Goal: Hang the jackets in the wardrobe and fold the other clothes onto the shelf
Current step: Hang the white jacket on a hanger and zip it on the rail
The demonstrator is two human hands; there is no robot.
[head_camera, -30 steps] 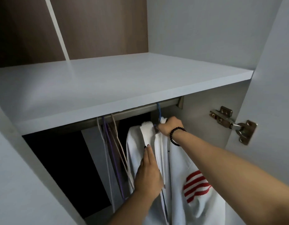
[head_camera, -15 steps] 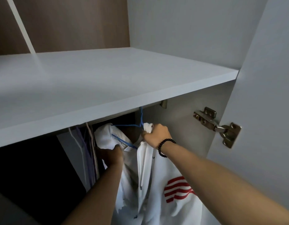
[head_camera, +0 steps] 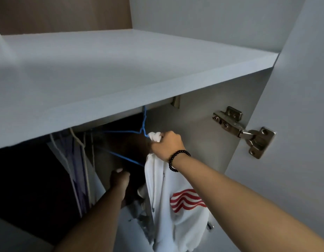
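Fingers (head_camera: pixel 158 142) of our right hand (head_camera: pixel 166 146) are clenching the bunched collar of the white jacket (head_camera: pixel 177 200) against the blue hanger (head_camera: pixel 128 132), which is hooking the rail under the shelf (head_camera: pixel 121 84); this is likely steadying it for dressing. Our left hand (head_camera: pixel 120 179) is reaching low into the dark; we cannot tell its grip. Half a second ago the jacket was covering the hanger's left arm; now that arm is showing bare.

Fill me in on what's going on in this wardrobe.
A person is hanging a white jacket on a blue wire hanger hooked up under the shelf. The right hand grips the bunched collar at the hanger's neck. The left hand reaches into the dark below; what it holds is unclear.
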